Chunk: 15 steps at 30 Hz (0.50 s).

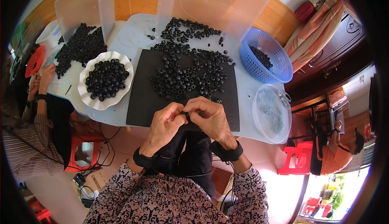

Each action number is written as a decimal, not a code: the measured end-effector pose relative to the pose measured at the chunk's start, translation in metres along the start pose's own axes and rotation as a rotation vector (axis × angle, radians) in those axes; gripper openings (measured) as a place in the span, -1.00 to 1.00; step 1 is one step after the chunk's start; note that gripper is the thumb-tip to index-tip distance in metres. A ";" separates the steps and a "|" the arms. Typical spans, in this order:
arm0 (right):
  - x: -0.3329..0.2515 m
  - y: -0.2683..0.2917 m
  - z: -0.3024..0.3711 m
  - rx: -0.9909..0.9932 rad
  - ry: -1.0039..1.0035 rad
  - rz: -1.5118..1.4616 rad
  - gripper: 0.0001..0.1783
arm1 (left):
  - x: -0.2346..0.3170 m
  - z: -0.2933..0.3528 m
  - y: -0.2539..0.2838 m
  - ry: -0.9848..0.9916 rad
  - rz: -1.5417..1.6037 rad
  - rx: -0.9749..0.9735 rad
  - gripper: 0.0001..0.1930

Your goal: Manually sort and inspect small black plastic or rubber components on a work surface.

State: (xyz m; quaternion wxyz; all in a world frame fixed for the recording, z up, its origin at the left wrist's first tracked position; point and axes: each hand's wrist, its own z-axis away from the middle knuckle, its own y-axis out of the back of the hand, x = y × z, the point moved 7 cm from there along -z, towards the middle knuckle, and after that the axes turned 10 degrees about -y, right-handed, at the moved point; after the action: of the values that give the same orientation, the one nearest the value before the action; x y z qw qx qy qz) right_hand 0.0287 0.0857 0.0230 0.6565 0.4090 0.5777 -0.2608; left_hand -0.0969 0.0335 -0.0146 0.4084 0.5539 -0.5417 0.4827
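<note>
My left hand (166,121) and my right hand (212,121) meet over the near edge of a black mat (142,92). Their fingertips pinch one small black round piece (185,113) between them, a bead by its look; the fingers mostly cover it. Just beyond my hands, many loose black beads (186,76) with open holes spread over the mat and on past its far edge. Left of the mat, a white scalloped plate (83,88) holds a heap of similar beads (107,79).
Upright clear plastic panels (210,5) stand behind the beads. At right are a blue basket (265,68) with black pieces and a round clear tray (259,118) with small clear bits and scissors (285,98). A co-worker's hand (47,77) is by another bead pile (81,48) at left.
</note>
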 end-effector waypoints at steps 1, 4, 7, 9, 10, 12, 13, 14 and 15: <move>0.002 -0.001 0.000 0.002 -0.006 -0.045 -0.79 | 0.000 0.000 0.001 -0.002 0.000 0.000 -0.84; 0.002 -0.003 -0.001 0.018 -0.013 -0.096 -0.80 | -0.003 0.001 0.001 0.015 0.033 -0.021 -0.82; 0.007 -0.002 0.001 0.038 -0.042 -0.131 -0.80 | -0.003 0.001 0.001 0.008 0.027 -0.024 -0.80; 0.008 -0.001 0.002 0.043 -0.067 -0.162 -0.79 | -0.004 0.001 0.000 0.024 -0.001 -0.028 -0.81; 0.005 -0.002 0.002 0.026 -0.035 -0.117 -0.80 | -0.004 0.001 0.000 0.022 -0.002 -0.028 -0.81; 0.003 -0.005 0.002 0.011 0.001 -0.072 -0.80 | -0.005 0.001 0.001 0.007 -0.012 -0.023 -0.82; 0.010 -0.006 0.002 0.043 -0.036 -0.132 -0.79 | -0.005 0.001 0.001 0.003 -0.013 -0.024 -0.82; 0.016 -0.005 0.002 0.076 -0.072 -0.192 -0.79 | -0.006 0.001 0.001 0.004 0.042 -0.011 -0.83; 0.015 -0.006 0.003 0.076 -0.069 -0.192 -0.79 | -0.007 0.001 0.002 0.006 0.097 0.004 -0.83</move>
State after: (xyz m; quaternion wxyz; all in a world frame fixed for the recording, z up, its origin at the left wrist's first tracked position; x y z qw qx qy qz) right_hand 0.0287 0.0823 0.0066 0.6321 0.3671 0.5809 -0.3581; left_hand -0.0982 0.0333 -0.0214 0.3850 0.5262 -0.5659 0.5047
